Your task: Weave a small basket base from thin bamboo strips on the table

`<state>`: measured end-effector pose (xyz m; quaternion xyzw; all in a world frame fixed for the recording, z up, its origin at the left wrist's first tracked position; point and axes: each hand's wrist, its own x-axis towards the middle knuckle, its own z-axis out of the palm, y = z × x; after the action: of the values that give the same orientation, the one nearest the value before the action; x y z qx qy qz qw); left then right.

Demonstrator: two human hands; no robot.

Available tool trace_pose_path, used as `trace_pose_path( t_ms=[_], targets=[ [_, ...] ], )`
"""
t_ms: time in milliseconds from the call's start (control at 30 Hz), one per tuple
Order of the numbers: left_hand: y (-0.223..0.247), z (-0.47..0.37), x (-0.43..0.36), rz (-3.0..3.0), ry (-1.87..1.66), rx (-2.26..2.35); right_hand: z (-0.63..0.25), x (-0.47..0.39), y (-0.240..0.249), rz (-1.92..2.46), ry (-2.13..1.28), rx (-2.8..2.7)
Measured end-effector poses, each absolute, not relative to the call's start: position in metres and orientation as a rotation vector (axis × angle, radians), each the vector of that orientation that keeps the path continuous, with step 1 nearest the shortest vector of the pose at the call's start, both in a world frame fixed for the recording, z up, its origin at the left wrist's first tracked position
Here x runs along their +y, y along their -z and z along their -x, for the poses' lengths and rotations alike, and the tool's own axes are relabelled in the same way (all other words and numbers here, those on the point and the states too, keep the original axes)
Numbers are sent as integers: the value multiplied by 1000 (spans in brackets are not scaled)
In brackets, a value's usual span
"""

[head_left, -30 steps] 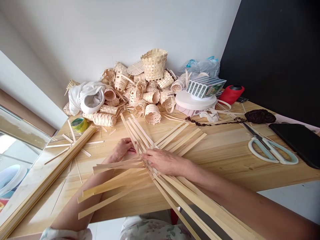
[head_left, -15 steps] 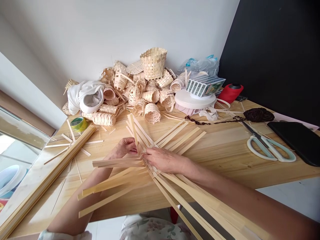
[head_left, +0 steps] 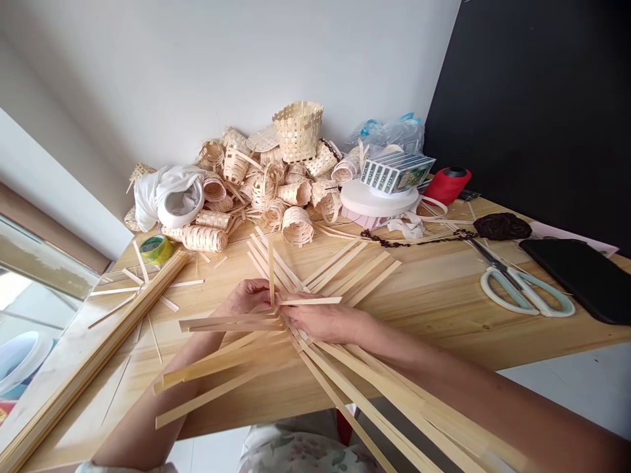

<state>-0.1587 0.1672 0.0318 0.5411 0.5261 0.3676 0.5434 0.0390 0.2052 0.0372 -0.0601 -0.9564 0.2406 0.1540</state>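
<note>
Flat pale wooden strips [head_left: 345, 266] fan out in several directions from a woven centre over the table's front part. My left hand [head_left: 250, 295], at the left of that centre, is closed with its fingertips pinching the strips where one stands upright. Across the centre from the right lies my right hand [head_left: 318, 320], its fingers closed on the strips close to my left fingertips. A short strip [head_left: 315, 301] crosses above the back of my right hand. Both sets of fingertips are partly hidden by the strips.
Small woven baskets [head_left: 298, 226] are heaped against the wall. A bundle of long strips [head_left: 98, 358] and green tape [head_left: 156, 249] lie left. Scissors [head_left: 525, 289], a black tablet-like object [head_left: 576, 279] and red thread [head_left: 447, 186] are on the right.
A strip now sticks out rightward over my right hand. The upright strip stands straighter, and my left hand has shifted slightly down. The view has moved a little.
</note>
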Motion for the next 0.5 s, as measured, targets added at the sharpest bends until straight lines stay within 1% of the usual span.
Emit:
trace_pose_path(
  t_ms=[100,300,500],
  targets=[
    [-33,155,166,-1108,-1008,1314,-41,209,-35,261,-760,-2750],
    [-33,155,167,-881,-1162,1503,-42,219,-31,565,-866,-2638],
    [-42,149,157,-669,-1203,1339,-36,216,-32,494,-894,-2629]
  ],
)
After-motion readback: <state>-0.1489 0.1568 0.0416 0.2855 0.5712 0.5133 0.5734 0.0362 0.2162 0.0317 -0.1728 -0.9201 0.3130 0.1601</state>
